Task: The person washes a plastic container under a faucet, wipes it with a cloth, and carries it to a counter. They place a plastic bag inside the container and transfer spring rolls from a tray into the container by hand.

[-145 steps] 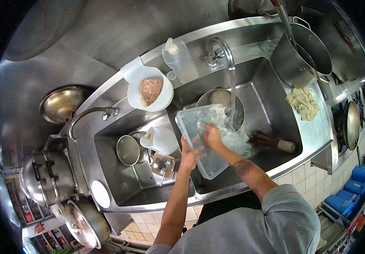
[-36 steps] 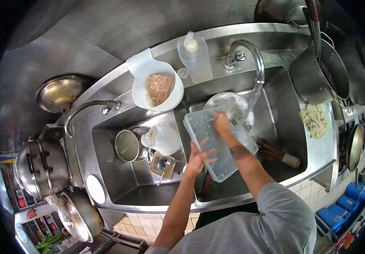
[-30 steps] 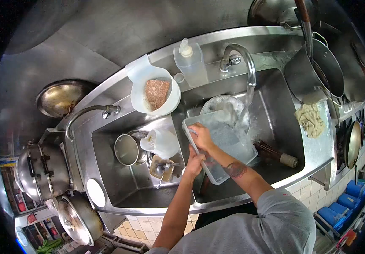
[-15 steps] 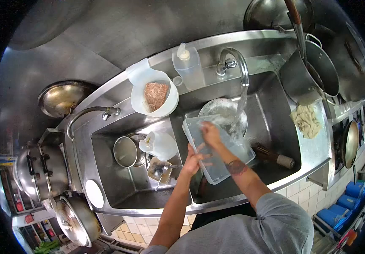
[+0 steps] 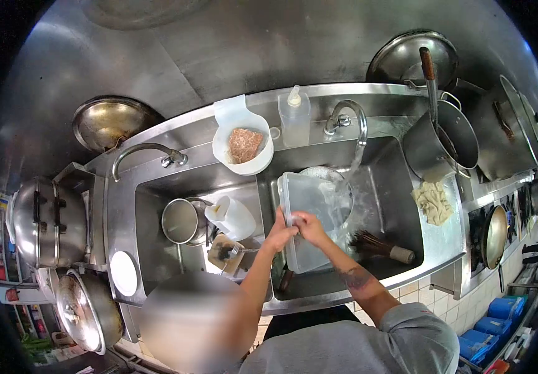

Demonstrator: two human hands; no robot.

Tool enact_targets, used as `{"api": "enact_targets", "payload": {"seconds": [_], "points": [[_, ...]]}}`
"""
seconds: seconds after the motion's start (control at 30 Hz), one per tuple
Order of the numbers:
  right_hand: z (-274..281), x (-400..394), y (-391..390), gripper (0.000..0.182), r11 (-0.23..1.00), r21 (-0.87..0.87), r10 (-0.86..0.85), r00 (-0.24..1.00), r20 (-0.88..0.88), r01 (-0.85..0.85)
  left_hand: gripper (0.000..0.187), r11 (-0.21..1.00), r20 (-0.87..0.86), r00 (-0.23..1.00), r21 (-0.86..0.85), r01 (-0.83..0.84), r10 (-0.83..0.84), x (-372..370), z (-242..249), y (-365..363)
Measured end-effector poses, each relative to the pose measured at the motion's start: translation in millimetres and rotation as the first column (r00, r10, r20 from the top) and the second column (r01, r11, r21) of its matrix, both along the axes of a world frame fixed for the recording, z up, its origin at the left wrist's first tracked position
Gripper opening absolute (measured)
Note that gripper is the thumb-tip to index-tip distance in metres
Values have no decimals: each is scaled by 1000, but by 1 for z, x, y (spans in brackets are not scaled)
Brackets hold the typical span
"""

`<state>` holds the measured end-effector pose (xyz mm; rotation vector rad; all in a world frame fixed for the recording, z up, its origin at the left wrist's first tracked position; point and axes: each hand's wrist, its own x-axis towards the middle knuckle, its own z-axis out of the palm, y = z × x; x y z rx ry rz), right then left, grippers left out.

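Observation:
A translucent rectangular plastic container point(image 5: 322, 209) is tilted over the right sink basin. My left hand point(image 5: 279, 234) grips its left edge, fingers closed around the rim. My right hand point(image 5: 309, 228) is closed on the same rim, just right of my left hand; whether it also has a small scrubber in it is hidden. Behind the container, a round metal bowl point(image 5: 346, 198) shows partly in the basin. Water runs from the right faucet point(image 5: 361, 118) down by the bowl. A bamboo brush point(image 5: 384, 247) lies at the basin's front right.
In the left basin are a metal pot point(image 5: 180, 222), a white jug point(image 5: 234, 218) and a dish with a fork point(image 5: 236, 249). Minced meat sits in a white tub point(image 5: 224, 148) behind. A blurred round shape point(image 5: 188, 324) covers the lower left. A tall pot point(image 5: 428, 140) stands right.
My right hand has moved from over the container's middle to its left rim, beside my left hand. The view has shifted, and the blurred round shape has appeared at lower left.

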<state>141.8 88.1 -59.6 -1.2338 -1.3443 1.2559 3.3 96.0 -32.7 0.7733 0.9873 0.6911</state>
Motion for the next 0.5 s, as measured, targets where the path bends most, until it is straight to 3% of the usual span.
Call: {"api": "enact_targets", "payload": {"seconds": [0.07, 0.13, 0.2, 0.23, 0.3, 0.33, 0.37, 0.43, 0.47, 0.5], "points": [[10, 3, 38, 20, 997, -72, -41, 999, -5, 40, 99, 991, -76, 996, 128, 50, -40, 3, -20, -2], [-3, 3, 86, 22, 952, -244, -233, 955, -181, 186, 99, 963, -188, 982, 258, 82, -33, 6, -20, -6], [21, 14, 87, 29, 908, -418, -234, 820, -523, -7, 100, 909, -311, 950, 399, 119, 12, 19, 7, -1], [31, 23, 88, 33, 880, -462, -256, 705, -662, -114, 101, 925, -311, 950, 352, 143, -28, 22, 22, 5], [42, 23, 59, 49, 924, -380, -196, 900, -389, 37, 102, 943, -302, 947, 268, 198, -112, 28, 52, 20], [52, 22, 38, 55, 931, -356, -198, 931, -305, 81, 101, 931, -348, 928, 275, 239, -135, 29, 64, 22], [72, 26, 23, 61, 934, -328, -219, 951, -218, 140, 99, 913, -392, 904, 284, 293, -169, 33, 74, 21], [121, 47, 22, 73, 891, -447, -190, 957, -221, 73, 98, 838, -501, 832, 328, 437, -238, 46, 69, 20], [60, 60, 43, 77, 913, -398, -213, 941, -261, 96, 97, 779, -563, 786, 363, 512, -254, 50, 56, 16], [104, 64, 40, 71, 817, -454, -437, 895, -87, 355, 98, 723, -570, 767, 392, 569, -295, 55, 53, 10]]}}
